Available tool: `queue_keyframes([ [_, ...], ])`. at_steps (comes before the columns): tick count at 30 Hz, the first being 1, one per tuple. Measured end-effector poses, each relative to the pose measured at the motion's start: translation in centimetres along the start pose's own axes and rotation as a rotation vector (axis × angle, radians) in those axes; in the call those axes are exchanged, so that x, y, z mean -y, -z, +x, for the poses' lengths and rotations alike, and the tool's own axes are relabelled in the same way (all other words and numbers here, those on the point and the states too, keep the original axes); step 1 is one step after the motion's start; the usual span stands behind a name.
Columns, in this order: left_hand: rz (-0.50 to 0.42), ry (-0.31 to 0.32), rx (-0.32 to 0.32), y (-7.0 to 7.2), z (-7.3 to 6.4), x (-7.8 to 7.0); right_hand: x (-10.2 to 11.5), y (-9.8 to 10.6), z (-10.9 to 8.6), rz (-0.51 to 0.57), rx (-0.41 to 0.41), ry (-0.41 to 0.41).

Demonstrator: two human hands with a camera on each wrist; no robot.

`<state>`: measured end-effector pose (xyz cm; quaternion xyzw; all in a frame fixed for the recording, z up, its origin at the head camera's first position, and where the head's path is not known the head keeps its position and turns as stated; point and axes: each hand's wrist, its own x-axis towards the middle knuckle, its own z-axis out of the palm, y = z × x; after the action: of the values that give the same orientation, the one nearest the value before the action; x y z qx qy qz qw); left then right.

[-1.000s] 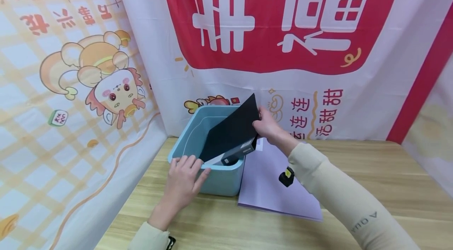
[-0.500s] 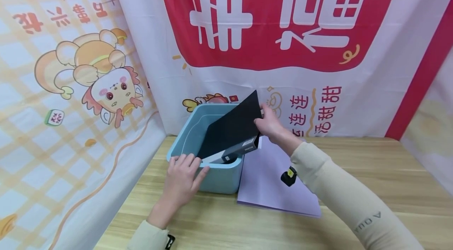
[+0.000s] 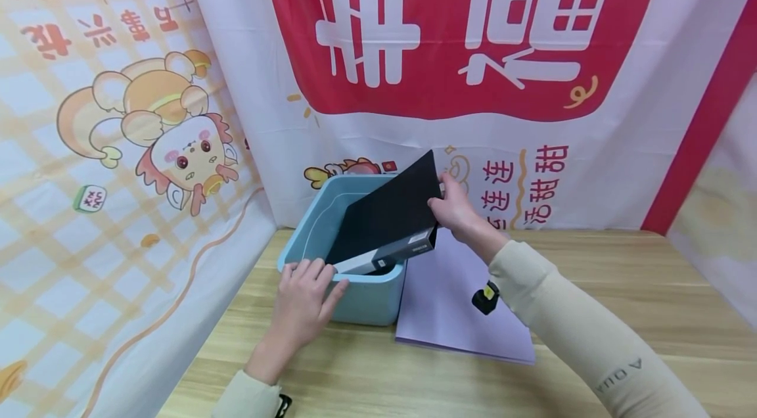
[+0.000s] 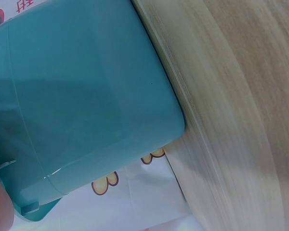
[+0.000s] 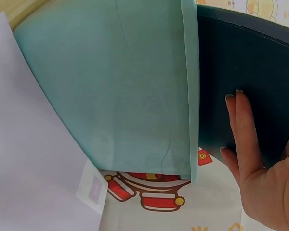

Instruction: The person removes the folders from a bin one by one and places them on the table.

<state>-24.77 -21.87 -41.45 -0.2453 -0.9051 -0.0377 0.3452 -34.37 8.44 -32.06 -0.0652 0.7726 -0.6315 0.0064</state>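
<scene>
A light blue plastic bin (image 3: 367, 303) stands on the wooden table. My left hand (image 3: 301, 306) grips its near left rim, fingers over the edge; in the left wrist view only a bit of that hand (image 4: 0, 207) shows beside the bin wall (image 4: 86, 96). My right hand (image 3: 458, 208) holds a black ring binder-like folder (image 3: 384, 214) by its upper right edge, with several fingers (image 5: 245, 130) flat against its underside. The folder slants, its lower left part inside the bin and its labelled spine (image 3: 402, 250) facing the near side. The bin's bottom is hidden.
A light purple folder (image 3: 461, 313) with a white label (image 5: 92, 187) lies on the table against the bin's right side, partly under my right forearm. Printed cloth walls (image 3: 367, 109) rise behind and to the left. Wood tabletop (image 3: 621, 300) extends to the right.
My right hand and the black folder have shifted slightly to the right, and more of the folder's spine shows above the rim. My left hand stays on the bin's rim.
</scene>
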Motion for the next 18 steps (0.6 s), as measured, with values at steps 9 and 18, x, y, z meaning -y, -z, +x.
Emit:
queue_keyframes([
  [9, 0.004, -0.006, -0.006, -0.03, -0.09, 0.01, -0.24, 0.21, -0.22, 0.024, -0.009, 0.01],
  [18, -0.01, 0.003, -0.01, 0.03, -0.11, -0.01, -0.32, 0.33, -0.34, 0.047, -0.026, 0.04],
])
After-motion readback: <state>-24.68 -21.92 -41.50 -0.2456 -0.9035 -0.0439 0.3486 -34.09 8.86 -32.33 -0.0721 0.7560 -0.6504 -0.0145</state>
